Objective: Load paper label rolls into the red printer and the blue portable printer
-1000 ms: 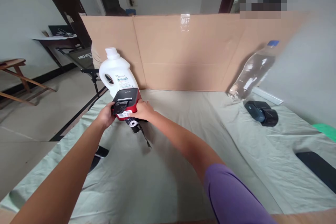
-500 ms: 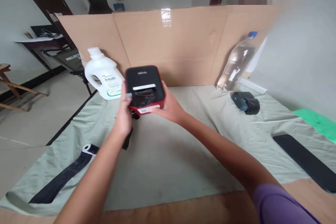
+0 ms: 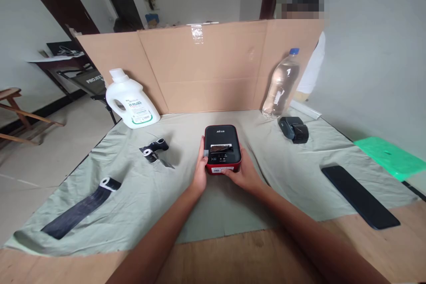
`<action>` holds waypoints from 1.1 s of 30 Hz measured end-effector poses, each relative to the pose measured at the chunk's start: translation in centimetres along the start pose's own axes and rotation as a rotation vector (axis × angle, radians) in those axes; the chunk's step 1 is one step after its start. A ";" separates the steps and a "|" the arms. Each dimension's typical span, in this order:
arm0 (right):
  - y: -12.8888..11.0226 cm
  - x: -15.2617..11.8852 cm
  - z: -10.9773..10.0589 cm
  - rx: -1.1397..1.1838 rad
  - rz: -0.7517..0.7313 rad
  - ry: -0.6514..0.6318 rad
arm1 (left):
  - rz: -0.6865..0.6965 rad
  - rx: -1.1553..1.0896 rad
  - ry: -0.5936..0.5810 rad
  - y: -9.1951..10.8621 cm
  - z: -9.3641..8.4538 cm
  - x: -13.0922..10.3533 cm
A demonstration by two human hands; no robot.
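Note:
A small black and red label printer (image 3: 222, 140) rests on or just above the cloth in the middle, its slotted top facing up. My left hand (image 3: 199, 171) is closed on its left side, thumb by the front corner. On the other side my right hand (image 3: 246, 171) grips it, thumb across the white sticker on the red front edge. The undersides of my fingers are hidden. To the left lie two small black rolls with white cores (image 3: 149, 155), and a longer partly unrolled black strip roll (image 3: 109, 184) is nearer me.
A white detergent jug (image 3: 135, 102) and a clear bottle with a blue cap (image 3: 282, 82) stand before the cardboard screen (image 3: 206, 62). At right are a dark device with a black roll (image 3: 294, 129), a flat black slab (image 3: 361, 197) and a green item (image 3: 389, 155).
Both hands have brought the printer down and to the right from its raised place near the jug. The small rolls behind it have come into full view. The camera view has shifted.

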State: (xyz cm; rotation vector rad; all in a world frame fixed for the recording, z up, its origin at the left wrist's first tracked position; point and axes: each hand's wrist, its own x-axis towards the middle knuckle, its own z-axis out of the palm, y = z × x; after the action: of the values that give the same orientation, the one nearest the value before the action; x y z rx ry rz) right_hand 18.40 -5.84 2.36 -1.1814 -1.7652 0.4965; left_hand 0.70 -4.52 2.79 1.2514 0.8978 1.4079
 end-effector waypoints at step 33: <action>1.8 -1.1 1.6 -0.089 -0.129 0.137 | 0.283 0.105 0.175 -2.8 -0.8 -0.8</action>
State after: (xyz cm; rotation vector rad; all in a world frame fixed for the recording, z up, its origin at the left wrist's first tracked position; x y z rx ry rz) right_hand 18.05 -5.78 -0.24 -1.1271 -1.7459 0.2571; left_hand 0.47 -4.63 -0.26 1.3913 0.9502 1.7344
